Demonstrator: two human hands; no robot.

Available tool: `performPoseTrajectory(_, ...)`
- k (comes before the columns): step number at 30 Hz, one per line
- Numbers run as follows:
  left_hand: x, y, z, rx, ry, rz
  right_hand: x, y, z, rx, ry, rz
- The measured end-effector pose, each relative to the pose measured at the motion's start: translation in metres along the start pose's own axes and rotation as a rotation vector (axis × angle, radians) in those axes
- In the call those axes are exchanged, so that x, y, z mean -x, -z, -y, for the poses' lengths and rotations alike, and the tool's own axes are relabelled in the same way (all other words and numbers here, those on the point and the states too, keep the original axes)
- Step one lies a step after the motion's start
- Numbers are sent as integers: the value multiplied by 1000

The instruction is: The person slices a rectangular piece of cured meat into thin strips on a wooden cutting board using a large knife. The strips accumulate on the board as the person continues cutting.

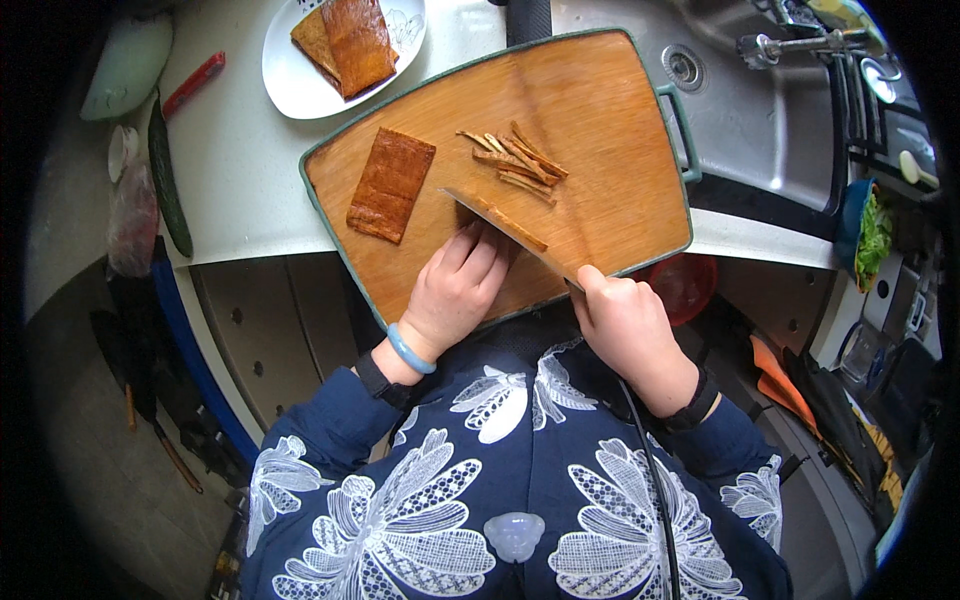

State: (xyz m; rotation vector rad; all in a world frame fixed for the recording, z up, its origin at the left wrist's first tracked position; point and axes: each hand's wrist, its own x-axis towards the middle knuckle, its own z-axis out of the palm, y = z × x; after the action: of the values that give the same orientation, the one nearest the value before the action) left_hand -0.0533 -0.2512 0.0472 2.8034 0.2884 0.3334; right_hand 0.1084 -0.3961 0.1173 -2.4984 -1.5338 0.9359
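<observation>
My right hand (626,322) grips the handle of a kitchen knife (517,234), its blade slanting up to the left over a wooden cutting board (607,112) with a green rim. Fingers of my left hand (457,285) are bent close to the blade's near side, on a brown piece mostly hidden under them and the knife. One thin brown strip (517,227) lies along the blade's far side. Beyond it is a small pile of cut strips (521,161) that look like dried tofu. A whole brown slab (391,185) rests at the board's left.
A white plate (281,82) with more brown slabs stands behind the board. Left on the counter are a cucumber (166,176) and a red-handled tool (193,86). A steel sink (742,127) with a faucet (780,49) is at right, near a bowl of greens (874,236).
</observation>
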Motion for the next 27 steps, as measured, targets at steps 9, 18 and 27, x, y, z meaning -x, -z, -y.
performPoseTrajectory(9,2,1,0,-23,-15,32,-26,-1,-1,-82,14,-25)
performPoseTrajectory(18,3,-1,-1,7,14,-47,-8,11,7,-134,1,-29)
performPoseTrajectory(27,3,0,1,16,1,-26,-4,2,4,-51,-1,-12)
